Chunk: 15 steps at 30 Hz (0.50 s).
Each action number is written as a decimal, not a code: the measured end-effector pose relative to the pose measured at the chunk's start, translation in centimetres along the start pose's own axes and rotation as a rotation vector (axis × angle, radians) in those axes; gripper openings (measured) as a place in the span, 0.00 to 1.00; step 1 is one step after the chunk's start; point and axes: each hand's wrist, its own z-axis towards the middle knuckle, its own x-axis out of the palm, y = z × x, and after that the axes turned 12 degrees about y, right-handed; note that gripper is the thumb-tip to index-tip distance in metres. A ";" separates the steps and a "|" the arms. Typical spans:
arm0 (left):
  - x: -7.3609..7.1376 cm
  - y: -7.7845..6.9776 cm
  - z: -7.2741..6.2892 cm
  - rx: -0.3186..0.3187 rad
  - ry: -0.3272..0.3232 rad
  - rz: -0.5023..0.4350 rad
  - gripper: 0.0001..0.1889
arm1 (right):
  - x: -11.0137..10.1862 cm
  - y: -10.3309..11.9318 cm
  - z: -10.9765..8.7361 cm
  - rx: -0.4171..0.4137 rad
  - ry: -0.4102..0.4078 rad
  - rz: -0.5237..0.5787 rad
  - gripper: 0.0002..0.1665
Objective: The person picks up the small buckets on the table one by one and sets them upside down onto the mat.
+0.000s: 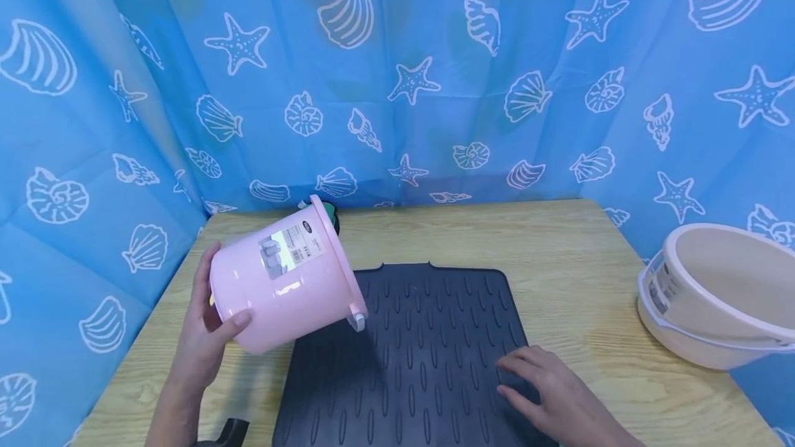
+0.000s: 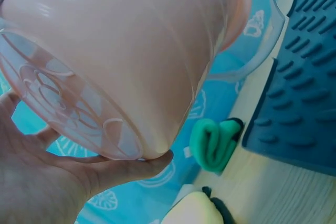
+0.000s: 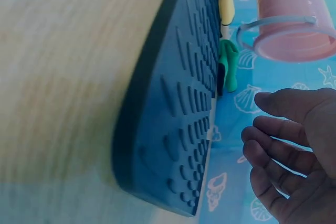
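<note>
A pink bucket [image 1: 282, 281] with a paper label is tilted on its side above the table, its rim toward the right. My left hand [image 1: 208, 326] grips it around the base, thumb on the near side; in the left wrist view the moulded underside [image 2: 68, 103] shows beside the palm. The bucket's pale handle [image 3: 275, 23] hangs by the rim in the right wrist view. Over the right part of the dark ridged mat [image 1: 413, 357], my right hand [image 1: 553, 395] holds nothing, its fingers loosely bent and apart.
A beige bucket [image 1: 677, 316] stands at the table's right edge. Behind the pink bucket lies a green folded cloth-like thing [image 2: 212, 142], with a yellow item [image 2: 194, 211] near it. A black object [image 1: 232, 431] is at the near left. Blue shell-patterned curtains [image 1: 397, 123] surround the wooden table [image 1: 559, 247].
</note>
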 end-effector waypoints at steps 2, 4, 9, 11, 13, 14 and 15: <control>-0.2 -0.1 0.0 0.005 -0.005 -0.001 0.51 | 0.2 -0.1 -0.1 0.005 0.021 -0.001 0.16; -0.5 -0.2 -0.1 0.011 -0.008 0.005 0.51 | 0.4 -0.1 -0.3 0.016 0.044 -0.002 0.15; -1.3 -0.7 -0.2 0.021 -0.010 0.012 0.51 | 0.9 -0.4 -0.7 0.065 0.148 0.021 0.14; -1.7 -0.9 -0.3 0.019 -0.015 0.016 0.50 | 1.2 -0.6 -0.9 0.071 0.189 0.036 0.14; -2.1 -1.0 -0.4 0.016 -0.020 0.014 0.50 | 1.5 -0.7 -1.1 0.063 0.206 0.044 0.13; -2.2 -1.1 -0.4 0.016 -0.022 0.016 0.50 | 1.7 -0.8 -1.2 0.055 0.209 0.045 0.13; -2.4 -1.1 -0.5 0.016 -0.023 0.020 0.50 | 1.9 -0.9 -1.3 0.048 0.209 0.044 0.13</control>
